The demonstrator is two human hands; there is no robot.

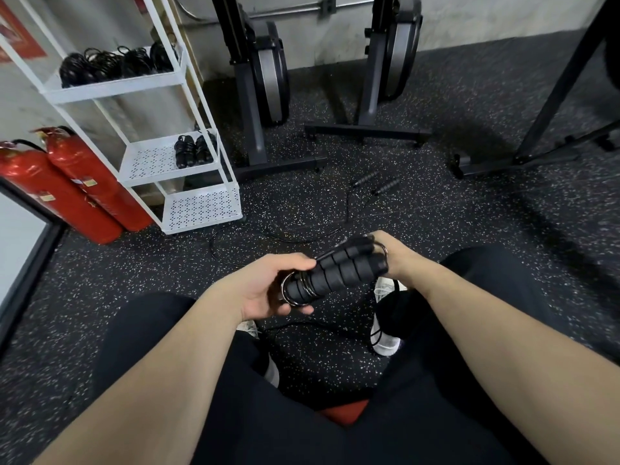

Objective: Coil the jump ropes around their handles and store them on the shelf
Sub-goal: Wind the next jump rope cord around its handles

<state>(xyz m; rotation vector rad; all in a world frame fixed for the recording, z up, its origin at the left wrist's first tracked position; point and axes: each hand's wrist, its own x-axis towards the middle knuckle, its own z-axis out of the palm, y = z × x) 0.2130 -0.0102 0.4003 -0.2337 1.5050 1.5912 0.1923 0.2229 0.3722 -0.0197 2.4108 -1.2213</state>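
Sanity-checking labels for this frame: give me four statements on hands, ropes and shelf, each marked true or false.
1. Both hands, left hand and right hand, hold the paired handles. True.
2. The cord is fully wound. False: only a few turns circle the handles; slack trails on the floor.
3. The white shelf holds no ropes. False: coiled ropes sit on its top tier, more on the middle.
4. Another rope's handles lie on the floor. True.
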